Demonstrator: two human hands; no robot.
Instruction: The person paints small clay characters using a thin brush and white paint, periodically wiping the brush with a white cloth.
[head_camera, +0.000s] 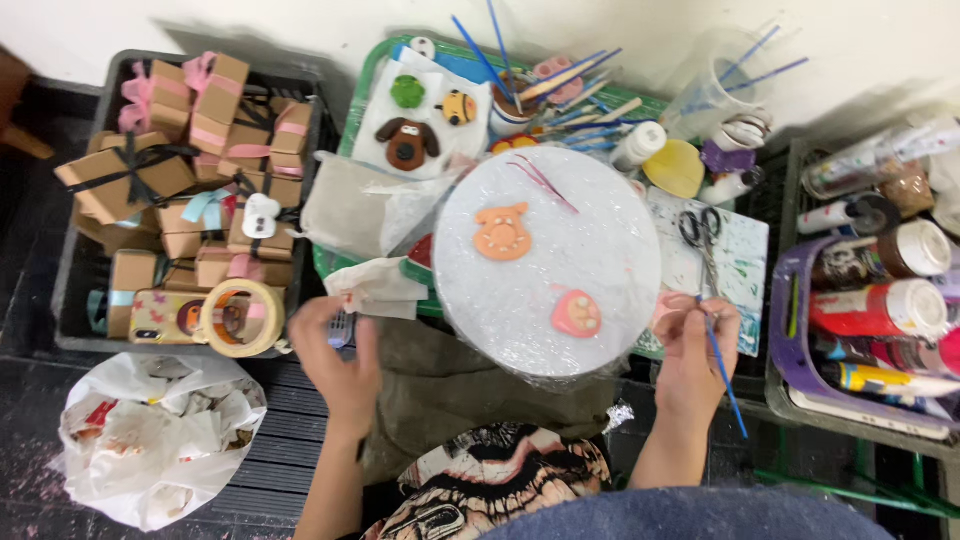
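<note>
My right hand holds a thin blue paintbrush at the right edge of a round board wrapped in clear film. On the board lie an orange clay figure and a pink one. My left hand rests at the board's left, its fingers curled near a small object and crumpled white paper; whether it grips anything is unclear. A brown cloth lies over my lap.
A black crate of small brown gift boxes stands at left with a tape roll. Painted clay animals, brushes, scissors and paint bottles crowd the back and right. A white rubbish bag lies lower left.
</note>
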